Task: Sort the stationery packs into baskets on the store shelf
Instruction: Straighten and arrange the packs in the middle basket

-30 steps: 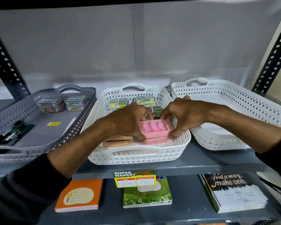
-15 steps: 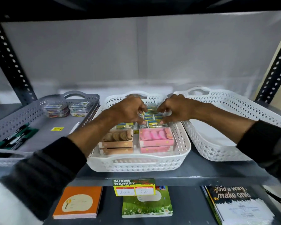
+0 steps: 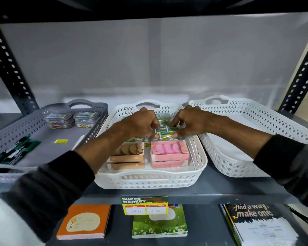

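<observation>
Both hands reaching into the middle white basket [image 3: 149, 180] on the shelf. Left hand [image 3: 140, 124] and right hand [image 3: 190, 121] pinching, fingers nearly closed, on a clear-wrapped pack of small blue-and-yellow boxes [image 3: 165, 133] toward the back of that basket. Sitting in front of it: pink packs [image 3: 169, 153] and tan packs [image 3: 126, 157], side by side. Grey basket [image 3: 25, 125] left of the middle one holding markers [image 3: 16, 151] and clip boxes [image 3: 60, 119]. Another white basket [image 3: 256, 121] sitting right of it.
</observation>
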